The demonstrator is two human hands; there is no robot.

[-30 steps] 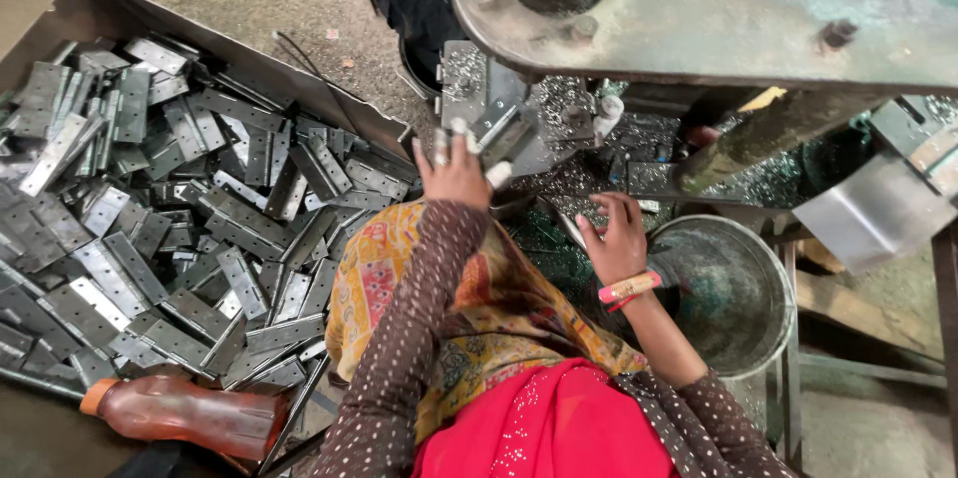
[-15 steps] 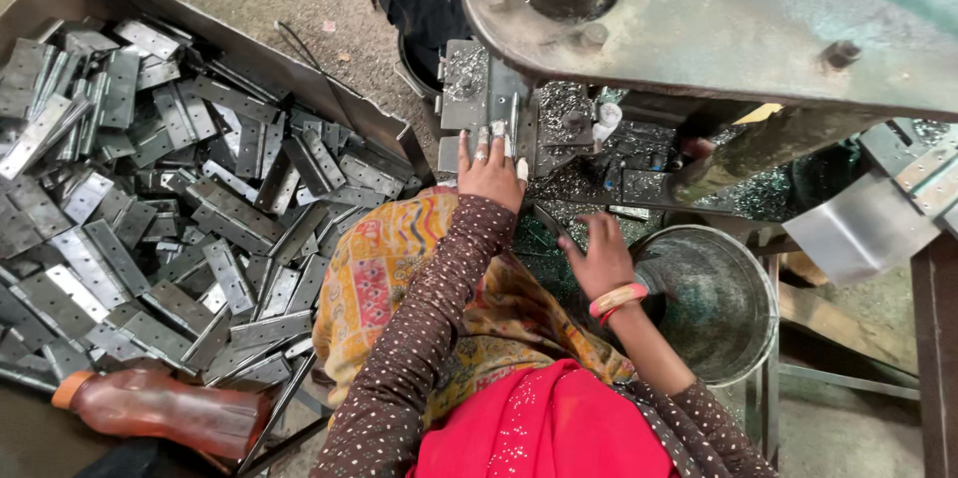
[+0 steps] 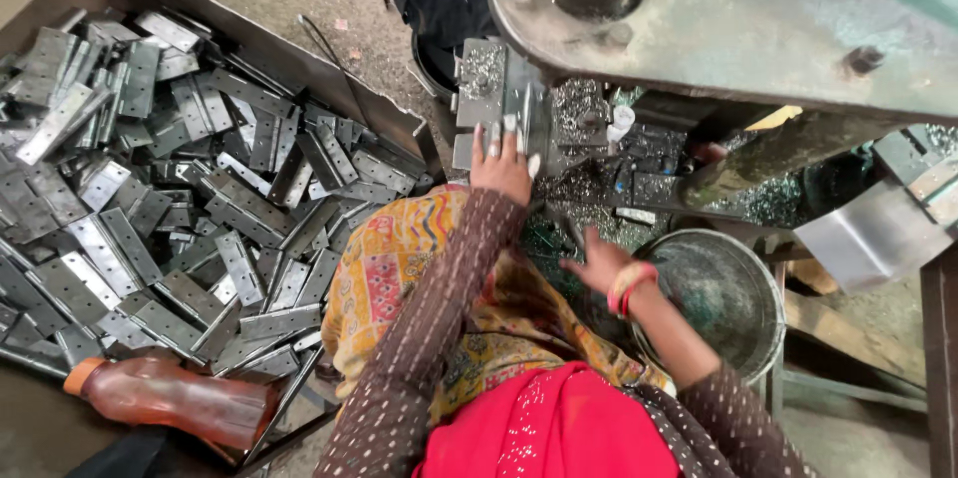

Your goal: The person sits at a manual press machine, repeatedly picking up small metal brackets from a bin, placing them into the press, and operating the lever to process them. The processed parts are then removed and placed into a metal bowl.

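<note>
Two hands: both work at the foot of a heavy grey press (image 3: 728, 29) in the upper right of the frame.
Left hand (image 3: 502, 167): flat, fingers spread and extended, pressing a grey metal plate (image 3: 499, 104) on the machine's block just above centre; it does not close around anything.
Right hand (image 3: 599, 263): lower and to the right, fingers loosely spread, palm down over metal shavings (image 3: 559, 239); I cannot tell whether it holds anything.
Plate's axis: the plate runs roughly top to bottom in the frame, in line with the left fingers, and lies straight ahead of that hand.
Nearer hand: the left, touching the plate; the right sits apart, below and right of it.
Bucket (image 3: 723, 298): round metal pail just right of the right wrist, which wears a red and pink bangle (image 3: 629, 283).
Tray (image 3: 329, 69): large bin at the left of the frame, heaped with flat hinge plates (image 3: 180, 199); an orange plastic bottle (image 3: 170, 400) lies at its lower edge.
Change from half a second ago: the left hand sits on the block much as it did then, while the right has dropped from a raised, open pose toward the shavings.
</note>
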